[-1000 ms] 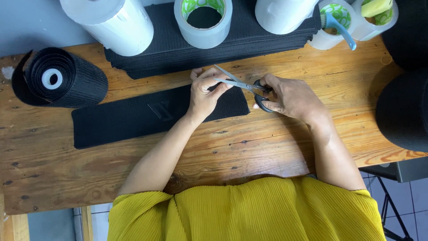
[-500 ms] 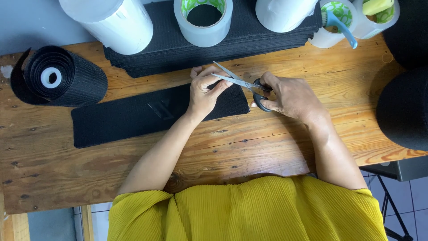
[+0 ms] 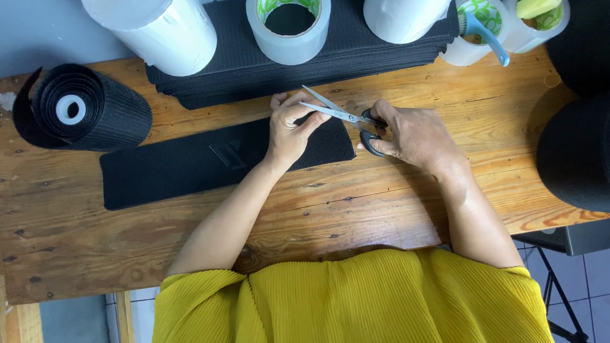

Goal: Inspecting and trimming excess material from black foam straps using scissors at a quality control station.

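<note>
Because the right hand (image 3: 416, 136) grips open scissors (image 3: 340, 114) beside the left hand (image 3: 289, 130) (closed, pressing the black strip (image 3: 190, 162)), a fingertip may be nicked.

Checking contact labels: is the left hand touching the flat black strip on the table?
Touching. The head view shows the left hand resting on the right end of the black strip, fingers pressed over its edge.

- One head-worn camera looks steeply down from close above the wooden table (image 3: 394, 209).
- The wearer's yellow top (image 3: 356, 298) (lower frame) fills the bottom edge.
</note>
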